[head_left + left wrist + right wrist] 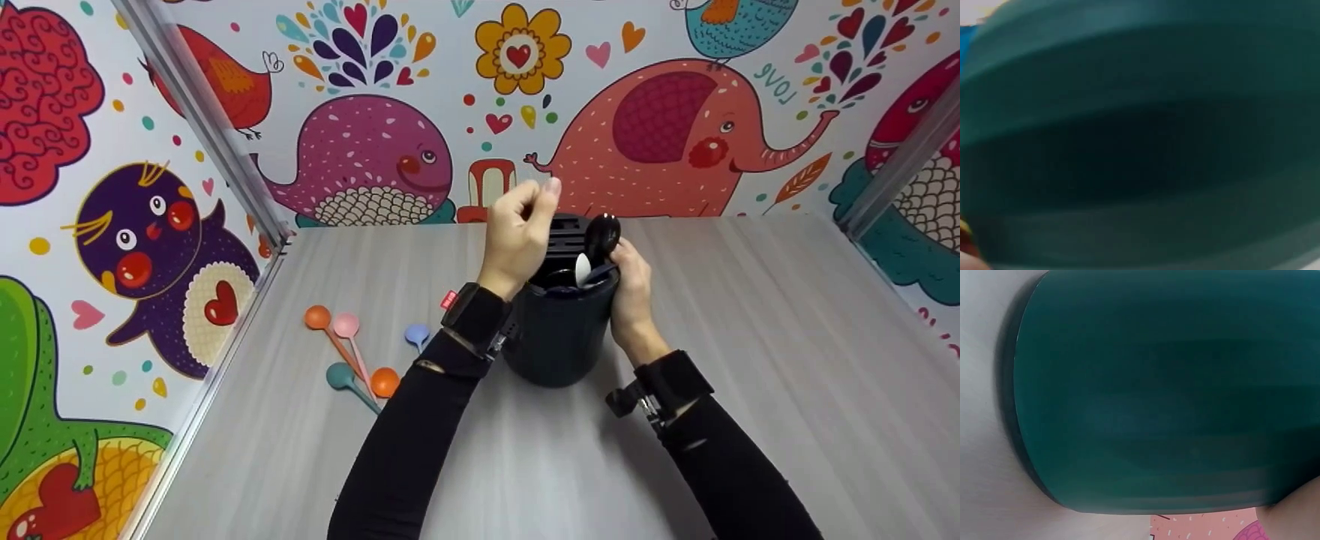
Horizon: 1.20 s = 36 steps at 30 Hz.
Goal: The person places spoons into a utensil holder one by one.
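On the grey table (750, 337), the right hand (630, 289) grips a dark holder (559, 337); the left hand (517, 232), fingers curled, hovers empty above the holder.

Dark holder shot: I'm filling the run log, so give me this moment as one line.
left hand: raised over dark holder, curled | right hand: on holder rim | spoons: on table

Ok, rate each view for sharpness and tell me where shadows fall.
Head view: sharp, soft shadow on the table by the dark container. Left wrist view: blurred, filled by the container's wall. Right wrist view: clearer, dark shadow along the container's base edge.
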Tool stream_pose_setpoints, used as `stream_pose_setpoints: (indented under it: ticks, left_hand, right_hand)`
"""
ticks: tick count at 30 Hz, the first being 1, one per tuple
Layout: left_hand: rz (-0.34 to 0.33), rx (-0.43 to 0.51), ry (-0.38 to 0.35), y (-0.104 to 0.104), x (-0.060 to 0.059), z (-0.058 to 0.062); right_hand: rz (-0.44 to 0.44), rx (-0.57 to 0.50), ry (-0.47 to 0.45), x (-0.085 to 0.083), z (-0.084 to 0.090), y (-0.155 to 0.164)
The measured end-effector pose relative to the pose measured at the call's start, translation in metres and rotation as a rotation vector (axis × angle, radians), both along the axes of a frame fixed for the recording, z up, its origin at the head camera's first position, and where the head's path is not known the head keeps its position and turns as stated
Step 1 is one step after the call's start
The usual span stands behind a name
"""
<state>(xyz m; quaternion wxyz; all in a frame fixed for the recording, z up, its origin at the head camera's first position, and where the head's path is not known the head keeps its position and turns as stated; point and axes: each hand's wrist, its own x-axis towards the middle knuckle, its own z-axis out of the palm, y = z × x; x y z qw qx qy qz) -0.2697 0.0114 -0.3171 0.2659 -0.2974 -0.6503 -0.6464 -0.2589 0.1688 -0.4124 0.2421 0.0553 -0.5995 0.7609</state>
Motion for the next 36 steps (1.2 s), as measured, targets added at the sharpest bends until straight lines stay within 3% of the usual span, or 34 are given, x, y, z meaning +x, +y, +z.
stream_pose_setpoints:
  ticks: [7,15,19,36]
  left_hand:
    - [-0.084,-0.086,-0.042,-0.003,-0.006,-0.009]
    - [0.075,-0.497,-0.043,-0.008,-0.002,-0.013]
    - [0.144,-0.602,-0.048,-0.013,0.000,-0.017]
    - [0.259,-0.478,0.023,-0.024,0.001,-0.044]
  right_hand:
    - [0.007,-0.003,0.003,0.001,0.000,0.000]
    - [0.003,0.000,0.003,0.002,0.002,0.000]
    - [0.002,0.005,-0.004,0.003,0.002,0.000]
    - [-0.006,-0.015,-0.002,0.001,-0.001,0.000]
